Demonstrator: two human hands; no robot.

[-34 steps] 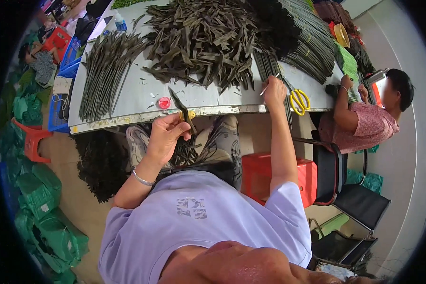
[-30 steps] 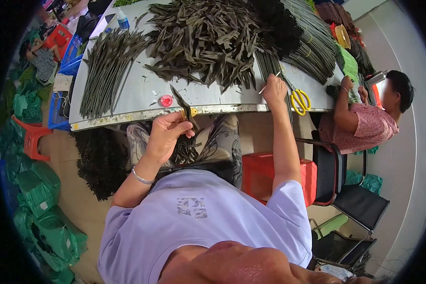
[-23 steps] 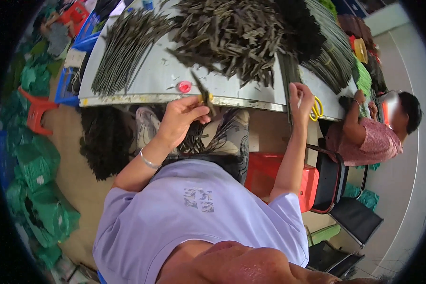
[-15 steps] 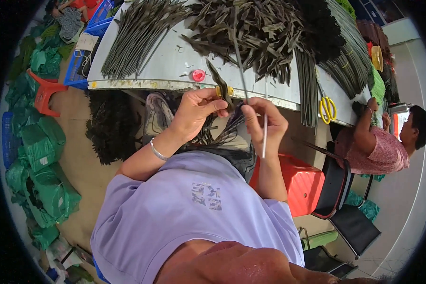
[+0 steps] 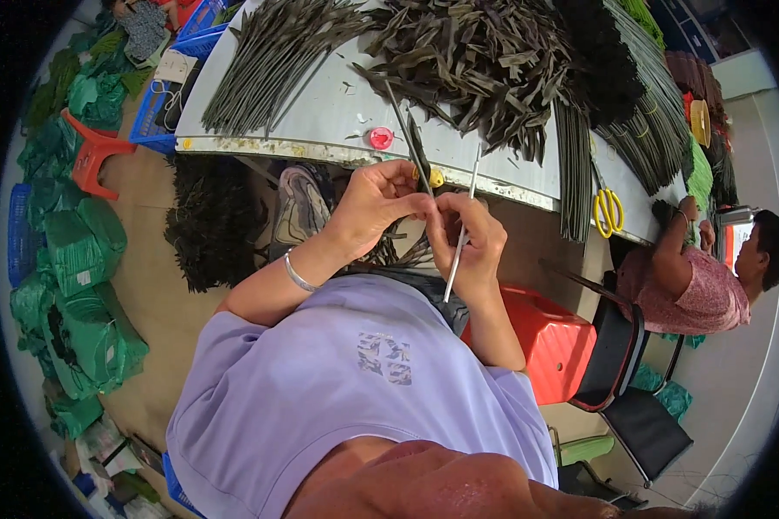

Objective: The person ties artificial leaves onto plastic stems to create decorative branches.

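My left hand pinches the base of a dark, long artificial leaf, which points up toward the table edge. Touching its fingertips, my right hand is closed, with a thin whitish rod slanting through its fingers. A thin dark stem lies alongside the leaf, its lower end running into the joined fingertips. The fingers hide where leaf and stem meet. Just beyond the hands, a small yellow round object sits at the table edge.
The white table bears a heap of dark leaves, bundled leafy stems, a small red round item and yellow-handled scissors. A red stool stands at my right; another person sits farther right.
My hands have come together, with the right moving left to meet the left. The dark stem, earlier apart from the leaf, now lies against it. The view has shifted slightly.
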